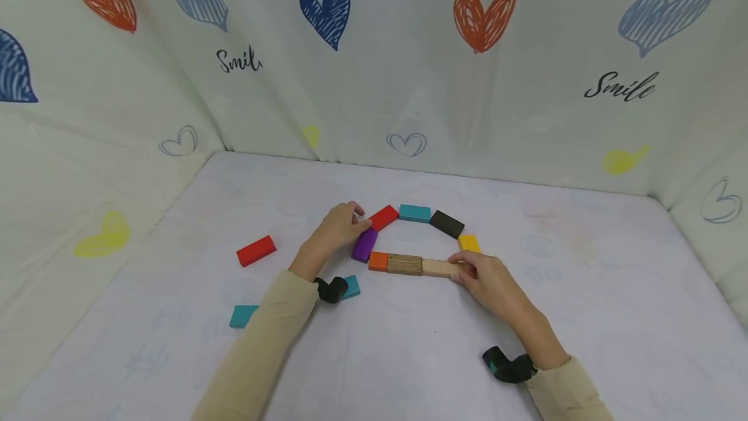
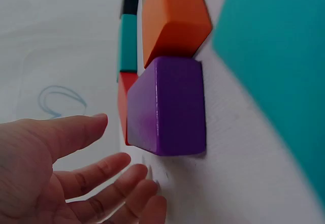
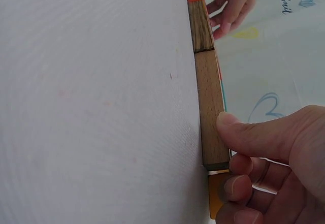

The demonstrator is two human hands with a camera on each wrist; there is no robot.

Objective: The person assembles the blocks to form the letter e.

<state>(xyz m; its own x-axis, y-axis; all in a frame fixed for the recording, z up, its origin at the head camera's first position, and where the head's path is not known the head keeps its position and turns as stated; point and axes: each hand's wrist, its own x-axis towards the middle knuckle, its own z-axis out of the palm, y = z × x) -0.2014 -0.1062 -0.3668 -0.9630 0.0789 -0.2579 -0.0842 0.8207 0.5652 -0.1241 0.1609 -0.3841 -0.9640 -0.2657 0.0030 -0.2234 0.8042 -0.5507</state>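
Observation:
Several coloured blocks form a closed ring on the white table. My left hand (image 1: 336, 232) is beside the purple block (image 1: 365, 247) and the red block (image 1: 384, 217), thumb and fingers apart with nothing between them. At the ring's near right corner, my right hand (image 1: 491, 281) pinches the end of a pale wooden block (image 1: 437, 268), its thumb on the side. That block lines up with a striped brown wooden block (image 1: 404, 264) and an orange block (image 1: 378, 261). A yellow block (image 1: 469, 243) is partly hidden by the right fingers.
A teal block (image 1: 415, 213) and a black block (image 1: 447, 224) make the ring's far side. Left of it lies a loose red block (image 1: 256, 251). Two more teal blocks, one near (image 1: 352, 286) and one farther left (image 1: 242, 316), are partly covered by the left arm.

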